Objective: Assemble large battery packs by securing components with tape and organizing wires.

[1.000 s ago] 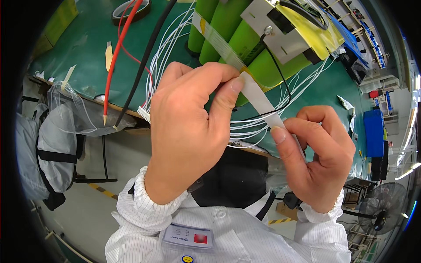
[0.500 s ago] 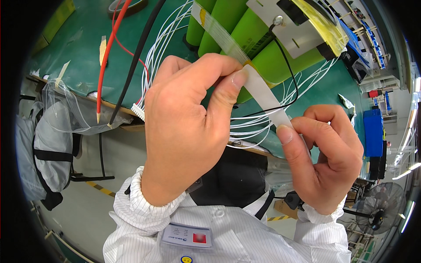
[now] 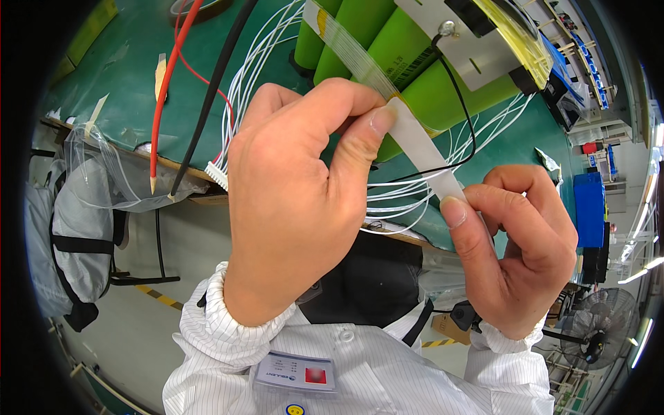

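My left hand pinches a long clear strip of filament tape between thumb and fingers near its middle. My right hand grips the strip's lower end with thumb and forefinger. The tape runs up and left from my hands toward the green cylindrical cells on the green bench top. The two hands are close together, the strip stretched taut between them.
White wires loop over the bench to a white connector. A red cable and a black cable hang over the bench edge. A grey plate with a thin black wire tops the cells. A fan stands at the lower right.
Both hands have come a little closer to the camera and shifted slightly right. The tape strip stays held between them, the view having tilted so the cells sit higher.
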The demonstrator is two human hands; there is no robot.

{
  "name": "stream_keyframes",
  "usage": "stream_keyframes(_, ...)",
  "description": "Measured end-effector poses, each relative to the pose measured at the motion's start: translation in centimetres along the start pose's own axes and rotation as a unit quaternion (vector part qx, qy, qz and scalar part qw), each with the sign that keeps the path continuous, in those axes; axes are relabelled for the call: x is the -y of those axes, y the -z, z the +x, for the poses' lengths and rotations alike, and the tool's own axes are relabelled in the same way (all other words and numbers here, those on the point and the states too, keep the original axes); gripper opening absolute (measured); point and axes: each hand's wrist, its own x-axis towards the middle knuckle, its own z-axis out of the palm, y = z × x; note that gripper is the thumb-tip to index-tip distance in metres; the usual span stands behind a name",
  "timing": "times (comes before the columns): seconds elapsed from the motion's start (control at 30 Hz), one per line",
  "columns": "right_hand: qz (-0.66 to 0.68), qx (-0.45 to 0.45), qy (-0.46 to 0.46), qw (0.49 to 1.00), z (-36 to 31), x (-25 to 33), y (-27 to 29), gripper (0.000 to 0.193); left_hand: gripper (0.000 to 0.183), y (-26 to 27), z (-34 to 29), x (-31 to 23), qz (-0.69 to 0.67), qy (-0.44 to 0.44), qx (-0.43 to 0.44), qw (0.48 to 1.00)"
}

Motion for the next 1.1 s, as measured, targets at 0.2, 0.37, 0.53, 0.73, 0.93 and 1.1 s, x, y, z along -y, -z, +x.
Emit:
stream_keyframes(0.2, -0.004, -0.002, 0.010, 1.000, 0.0, -0.3, 0.1, 0.012, 0.015, -0.2, 0.1, 0.0, 0.003, -0.001, -0.003, 1.000)
stream_keyframes(0.37, -0.002, -0.003, 0.014, 1.000, 0.1, -0.5, 0.2, 0.011, 0.015, 0.0, 0.6, 0.4, 0.051, -0.005, -0.013, 0.999)
stream_keyframes(0.53, 0.011, -0.005, -0.008, 1.000, 0.1, -0.5, 0.1, 0.011, 0.014, 0.0, 0.4, 0.0, 0.078, -0.007, -0.021, 0.997)
stream_keyframes(0.73, 0.001, 0.002, 0.001, 1.000, 0.4, -0.7, 0.1, 0.010, 0.027, 0.0, -2.3, -1.7, 0.213, -0.101, -0.084, 0.968)
stream_keyframes(0.93, 0.008, -0.013, 0.030, 0.999, 0.6, -1.8, 0.0, 0.012, 0.058, -2.2, -3.8, -3.0, 0.272, -0.089, 0.012, 0.958)
stream_keyframes(1.1, 0.020, -0.019, 0.055, 0.998, 1.7, -3.3, -0.1, 0.011, 0.060, -3.5, -3.7, -2.6, 0.269, -0.099, -0.041, 0.957)
